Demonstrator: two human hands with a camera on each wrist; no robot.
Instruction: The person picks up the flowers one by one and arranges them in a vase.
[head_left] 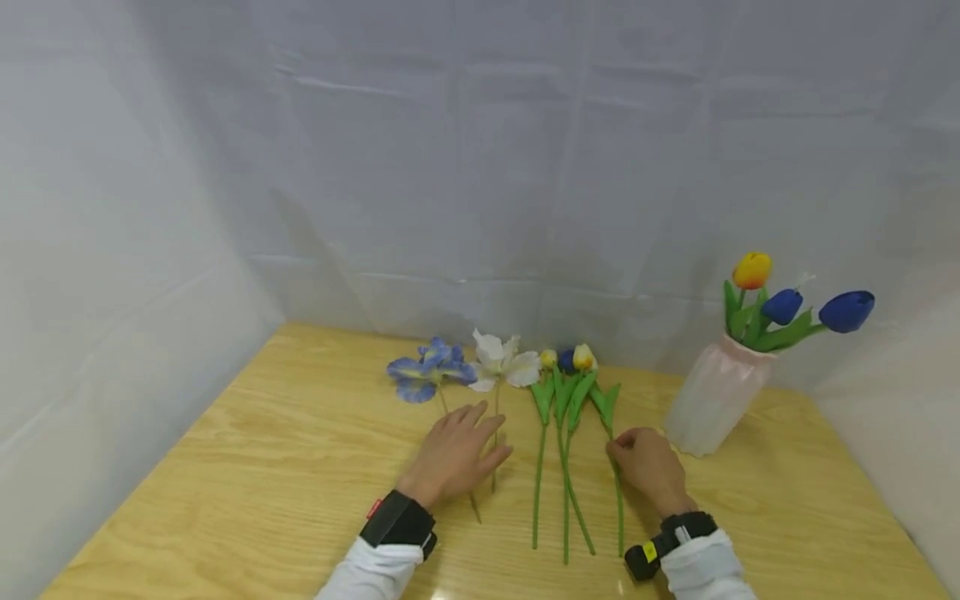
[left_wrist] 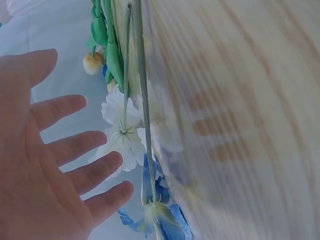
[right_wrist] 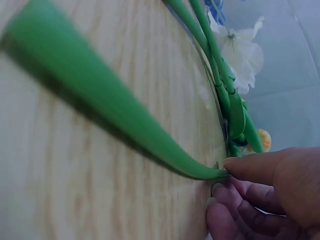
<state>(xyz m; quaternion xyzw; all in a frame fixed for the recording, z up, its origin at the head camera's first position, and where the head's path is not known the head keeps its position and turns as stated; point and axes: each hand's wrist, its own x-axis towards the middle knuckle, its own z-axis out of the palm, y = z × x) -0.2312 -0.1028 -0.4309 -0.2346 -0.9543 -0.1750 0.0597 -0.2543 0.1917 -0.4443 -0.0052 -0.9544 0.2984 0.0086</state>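
Observation:
My right hand (head_left: 651,468) pinches the green stem (head_left: 620,517) of the rightmost artificial tulip between thumb and fingers, just below its leaves. In the right wrist view the stem (right_wrist: 115,110) runs along the wooden tabletop to the fingertips. My left hand (head_left: 456,454) hovers with spread fingers above the stems of a blue iris-like flower (head_left: 431,371) and a white flower (head_left: 498,362); nothing is in its grasp in the left wrist view. Several tulips lie between the hands, with a yellow head (head_left: 548,359), a partly hidden blue head (head_left: 566,361) and a yellow-white head (head_left: 583,357).
A pale pink-white vase (head_left: 716,396) stands at the right of the table (head_left: 225,467). It holds an orange-yellow tulip (head_left: 752,271) and two blue tulips, one blue head (head_left: 847,312) leaning out to the right. A whitish sheet (head_left: 480,167) hangs behind the table and along its sides.

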